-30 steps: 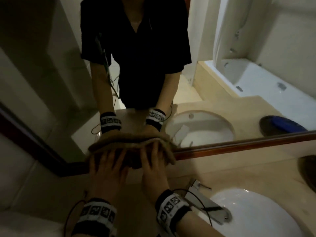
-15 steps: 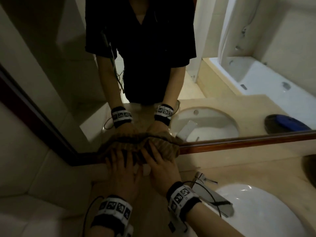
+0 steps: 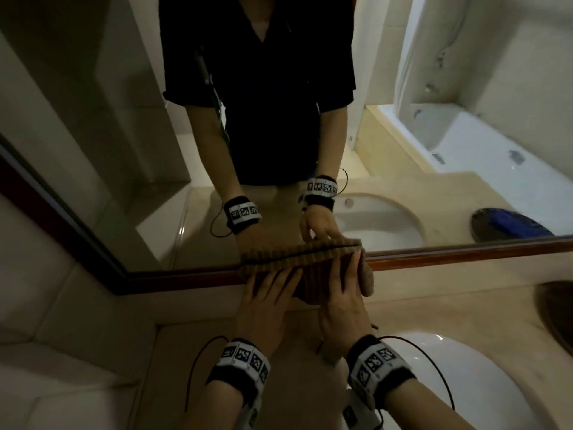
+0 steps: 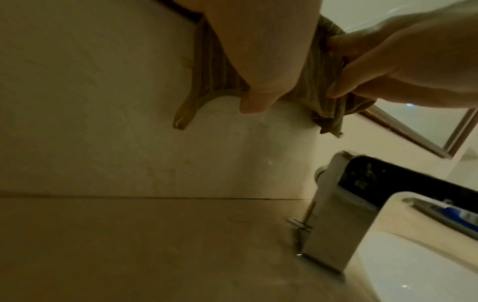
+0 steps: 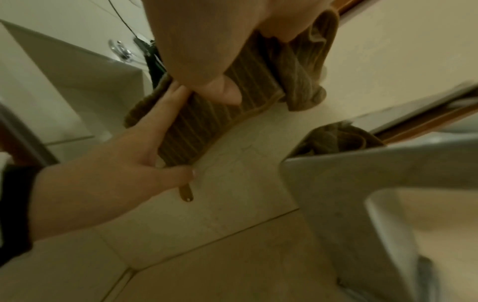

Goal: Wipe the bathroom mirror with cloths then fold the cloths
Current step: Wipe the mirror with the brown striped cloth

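A brown ribbed cloth (image 3: 313,274) lies against the bottom edge of the mirror (image 3: 124,150), over its dark wooden frame (image 3: 465,251). My left hand (image 3: 273,293) presses it with straight fingers on its left half. In the left wrist view the left thumb (image 4: 248,104) crosses the lower hem of the cloth (image 4: 214,71). My right hand (image 3: 344,290) holds the right half. The left wrist view shows the right hand's fingers (image 4: 344,61) pinching bunched cloth. A loose end hangs at the right (image 3: 367,282). The right wrist view shows the cloth (image 5: 207,126) and the left hand (image 5: 116,163).
A white sink basin (image 3: 465,383) sits below my right forearm, with a steel faucet (image 4: 333,204) behind it. The beige countertop (image 3: 434,299) runs right to a dark round object (image 3: 555,308). A tiled wall (image 3: 46,305) closes the left side. The mirror reflects a bathtub.
Both hands and the cloth have slid right along the mirror's bottom edge, away from the left corner. The cloth now looks flatter and less bunched.
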`<action>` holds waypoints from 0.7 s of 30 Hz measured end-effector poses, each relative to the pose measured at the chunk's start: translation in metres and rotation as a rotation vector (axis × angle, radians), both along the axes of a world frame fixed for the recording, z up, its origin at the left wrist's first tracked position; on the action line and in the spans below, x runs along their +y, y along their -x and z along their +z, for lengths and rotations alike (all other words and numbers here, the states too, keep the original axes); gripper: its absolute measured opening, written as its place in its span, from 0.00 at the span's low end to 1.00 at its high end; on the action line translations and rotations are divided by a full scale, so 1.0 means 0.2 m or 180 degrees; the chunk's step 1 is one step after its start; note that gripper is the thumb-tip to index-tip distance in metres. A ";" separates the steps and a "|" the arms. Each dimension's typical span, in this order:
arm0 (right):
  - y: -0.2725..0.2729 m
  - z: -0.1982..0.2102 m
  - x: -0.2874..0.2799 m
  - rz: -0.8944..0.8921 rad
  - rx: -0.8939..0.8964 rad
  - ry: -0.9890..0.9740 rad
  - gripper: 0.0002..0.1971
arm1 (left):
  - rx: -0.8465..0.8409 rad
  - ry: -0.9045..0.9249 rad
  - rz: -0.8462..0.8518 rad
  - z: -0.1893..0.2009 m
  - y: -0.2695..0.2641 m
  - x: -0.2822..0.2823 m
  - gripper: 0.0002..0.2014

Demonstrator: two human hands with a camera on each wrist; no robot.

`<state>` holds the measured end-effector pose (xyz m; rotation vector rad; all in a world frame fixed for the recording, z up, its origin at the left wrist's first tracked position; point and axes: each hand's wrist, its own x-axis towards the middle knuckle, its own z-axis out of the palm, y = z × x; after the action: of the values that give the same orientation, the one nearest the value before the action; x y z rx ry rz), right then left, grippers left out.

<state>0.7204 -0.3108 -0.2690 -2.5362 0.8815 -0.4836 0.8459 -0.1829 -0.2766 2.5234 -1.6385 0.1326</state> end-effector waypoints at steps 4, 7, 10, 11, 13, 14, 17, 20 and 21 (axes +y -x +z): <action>-0.05 0.01 0.08 0.0193 0.0028 0.0049 0.57 | 0.0034 -0.0033 0.0119 0.04 -0.06 0.12 0.57; -0.07 0.04 0.14 0.0275 0.0127 0.0380 0.54 | 0.0118 0.0065 0.0328 0.06 -0.07 0.19 0.54; -0.08 0.04 0.24 0.0562 0.0084 0.0660 0.51 | 0.0225 0.0161 0.0441 0.06 -0.04 0.28 0.52; -0.08 0.01 0.27 0.0656 0.0095 0.0719 0.51 | 0.0324 0.0138 0.0440 0.05 -0.02 0.32 0.51; -0.03 -0.04 0.36 0.0824 0.0273 0.0640 0.50 | 0.0557 -0.0116 0.0464 0.00 0.05 0.41 0.51; 0.01 -0.07 0.41 0.0910 0.0467 0.0497 0.50 | 0.0687 -0.0327 0.0508 -0.03 0.10 0.47 0.50; 0.15 -0.14 0.52 0.1293 0.1648 -0.0125 0.44 | 0.1136 -0.1042 0.0618 -0.16 0.25 0.62 0.42; 0.28 -0.19 0.62 0.1574 0.2654 -0.0477 0.38 | 0.1367 -0.1656 0.0467 -0.25 0.39 0.75 0.35; 0.33 -0.22 0.64 0.1599 0.2792 -0.0517 0.37 | 0.1414 -0.1756 0.0460 -0.26 0.44 0.78 0.34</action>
<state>0.6548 -0.1831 -0.3124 -2.6480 0.4478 0.8707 0.7587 -0.0267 -0.3287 2.7508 -1.4489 -0.9169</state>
